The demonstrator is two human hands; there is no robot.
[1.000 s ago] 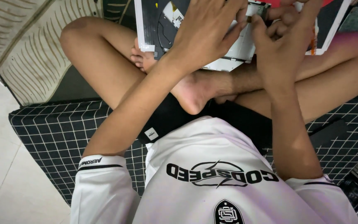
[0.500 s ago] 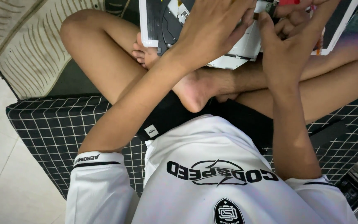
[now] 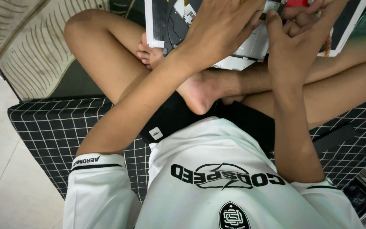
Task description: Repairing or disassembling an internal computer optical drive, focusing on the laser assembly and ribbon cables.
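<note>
Fingers of the left hand (image 3: 221, 32) are spread flat on the opened white device (image 3: 242, 53) resting on the crossed legs at twelve o'clock, while the right hand (image 3: 295, 46) stays curled around a small tool, little having shifted except a slightly nearer view.

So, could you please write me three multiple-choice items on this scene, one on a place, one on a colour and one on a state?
1. Where does the white device rest?
A. on the crossed legs
B. on the tiled floor
C. on a shelf

2. What colour is the grid cushion?
A. red with dots
B. black with white lines
C. plain yellow

3. How is the left hand?
A. spread flat on the device
B. hanging at the side
C. under the cushion

A: it lies on the legs.
B: white lines cross black fabric.
A: its palm is pressed down.
</note>
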